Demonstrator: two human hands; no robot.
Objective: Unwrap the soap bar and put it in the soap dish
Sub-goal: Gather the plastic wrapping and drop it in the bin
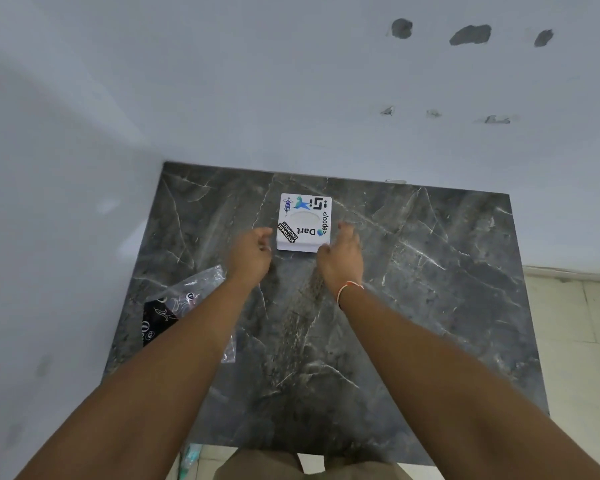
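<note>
A white square soap dish [305, 221] with stickers around its rim stands on the dark marble table [413, 271], near the far edge. A pale oval soap bar [304, 217] lies in its hollow. My left hand [252, 254] hovers just left of the dish's near corner, fingers loosely curled, holding nothing. My right hand [342, 256] is at the dish's near right corner with fingers spread; whether it touches the dish I cannot tell. A clear and black plastic wrapper [181, 306] lies on the table's left side, partly under my left forearm.
White walls close off the table at the back and on the left. The table's right edge drops to a light tiled floor [575, 341]. My legs show below the near edge.
</note>
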